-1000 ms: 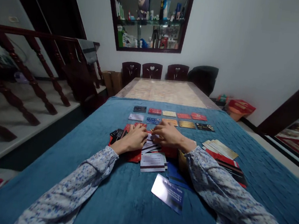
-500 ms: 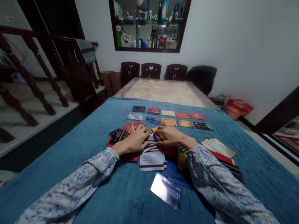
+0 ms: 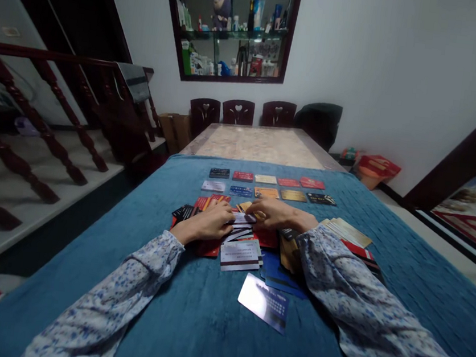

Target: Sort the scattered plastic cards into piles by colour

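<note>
- A blue cloth covers the near part of the surface; the part toward the far edge is bare.
- A pale card sits between the two hands, on the far side of a loose pile, about midway between the surface's left and right edges.
- The left hand bends its fingers at this card's left end, with red cards just nearer; whether they grip or merely touch, I cannot tell.
- The right hand curls its fingers over the right end, beside a yellow card; their hold is too small to judge.
- The step in hand appears to be handling this single card.
- Toward the far edge, five cards lie flat in a near row and five in a far row.
- The next move probably calls for a light pinch on a thin edge, leaving the striped cards undisturbed.
</note>
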A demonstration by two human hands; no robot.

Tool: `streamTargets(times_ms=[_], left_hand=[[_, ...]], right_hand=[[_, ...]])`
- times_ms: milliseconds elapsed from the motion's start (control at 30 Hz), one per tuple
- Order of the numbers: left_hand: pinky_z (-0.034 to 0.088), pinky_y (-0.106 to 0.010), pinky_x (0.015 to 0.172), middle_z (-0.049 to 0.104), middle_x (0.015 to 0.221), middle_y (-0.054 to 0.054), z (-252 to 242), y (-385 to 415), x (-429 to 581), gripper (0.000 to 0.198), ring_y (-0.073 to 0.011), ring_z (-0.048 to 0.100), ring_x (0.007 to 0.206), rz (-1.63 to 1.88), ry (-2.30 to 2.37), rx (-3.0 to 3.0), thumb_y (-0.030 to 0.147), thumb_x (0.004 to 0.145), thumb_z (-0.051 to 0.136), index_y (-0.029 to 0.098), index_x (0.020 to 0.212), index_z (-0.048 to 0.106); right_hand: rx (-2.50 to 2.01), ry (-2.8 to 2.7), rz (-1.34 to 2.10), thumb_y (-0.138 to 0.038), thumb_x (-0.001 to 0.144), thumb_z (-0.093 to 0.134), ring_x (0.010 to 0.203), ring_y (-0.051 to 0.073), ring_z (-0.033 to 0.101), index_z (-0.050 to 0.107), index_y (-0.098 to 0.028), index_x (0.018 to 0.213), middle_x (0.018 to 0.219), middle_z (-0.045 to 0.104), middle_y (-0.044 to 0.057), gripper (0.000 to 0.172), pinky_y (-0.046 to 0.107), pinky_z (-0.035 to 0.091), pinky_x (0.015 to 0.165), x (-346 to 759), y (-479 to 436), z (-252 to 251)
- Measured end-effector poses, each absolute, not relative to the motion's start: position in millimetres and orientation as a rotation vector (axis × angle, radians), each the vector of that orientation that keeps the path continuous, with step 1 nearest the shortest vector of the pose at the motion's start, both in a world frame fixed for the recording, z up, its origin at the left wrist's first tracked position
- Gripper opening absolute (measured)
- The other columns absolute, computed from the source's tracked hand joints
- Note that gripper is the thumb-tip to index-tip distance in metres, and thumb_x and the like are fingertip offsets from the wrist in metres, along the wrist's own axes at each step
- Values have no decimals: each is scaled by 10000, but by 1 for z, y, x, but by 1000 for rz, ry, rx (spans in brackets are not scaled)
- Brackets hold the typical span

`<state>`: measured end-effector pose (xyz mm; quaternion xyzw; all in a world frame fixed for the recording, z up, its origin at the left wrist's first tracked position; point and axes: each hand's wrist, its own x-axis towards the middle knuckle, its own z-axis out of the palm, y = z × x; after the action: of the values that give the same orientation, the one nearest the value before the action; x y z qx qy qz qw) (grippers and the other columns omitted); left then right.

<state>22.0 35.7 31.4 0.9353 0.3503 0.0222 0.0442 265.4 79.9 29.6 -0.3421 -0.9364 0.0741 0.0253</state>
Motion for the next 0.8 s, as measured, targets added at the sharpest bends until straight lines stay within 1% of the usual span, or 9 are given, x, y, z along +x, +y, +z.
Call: streamTargets(times_ms=[100, 267, 400, 600, 700, 800], left_hand=[[408, -397, 972, 712, 1045, -107, 32, 34, 22, 188, -242, 594, 1070, 97, 1028, 2939, 215, 965, 552, 169, 868, 707], [422, -399, 980, 729, 940, -84, 29, 35, 22, 177, -229, 608, 984, 231, 968, 3071, 193, 945, 566, 193, 869, 725], [441, -378, 953, 720, 902, -95, 26, 39, 21, 213, -217, 607, 925, 245, 991, 3168, 157, 952, 533, 171, 869, 729], [445, -376, 884, 710, 906, -110, 22, 47, 17, 252, -228, 610, 936, 300, 1091, 3200, 155, 997, 481, 150, 918, 721], [450, -377, 859, 709, 905, -112, 21, 50, 14, 255, -236, 616, 944, 360, 1139, 3176, 145, 1011, 466, 149, 958, 716], [462, -388, 853, 717, 928, -122, 19, 53, 12, 283, -243, 621, 939, 431, 1180, 3143, 133, 1021, 437, 149, 1013, 719]], right_hand=[[-1037, -2880, 238, -344, 791, 774, 933, 240, 695, 796, -195, 1154, 1035, 778, 96, 393, 307, 496, 807, 266, 78, 32], [-985, -2850, 276, -279, 815, 715, 932, 235, 706, 808, -189, 1116, 1055, 791, 102, 328, 318, 513, 831, 267, 76, 34], [-941, -2829, 281, -231, 823, 667, 924, 237, 708, 832, -194, 1043, 1006, 807, 95, 277, 320, 513, 840, 268, 78, 34], [-924, -2745, 128, -170, 859, 628, 919, 230, 692, 833, -202, 985, 956, 811, 88, 243, 324, 487, 847, 269, 88, 24], [-915, -2678, 27, -203, 919, 614, 910, 222, 677, 822, -194, 976, 920, 797, 98, 217, 314, 469, 816, 268, 93, 16], [-951, -2638, -53, -211, 947, 591, 904, 210, 668, 807, -189, 953, 930, 782, 103, 217, 291, 446, 778, 267, 96, 10]])
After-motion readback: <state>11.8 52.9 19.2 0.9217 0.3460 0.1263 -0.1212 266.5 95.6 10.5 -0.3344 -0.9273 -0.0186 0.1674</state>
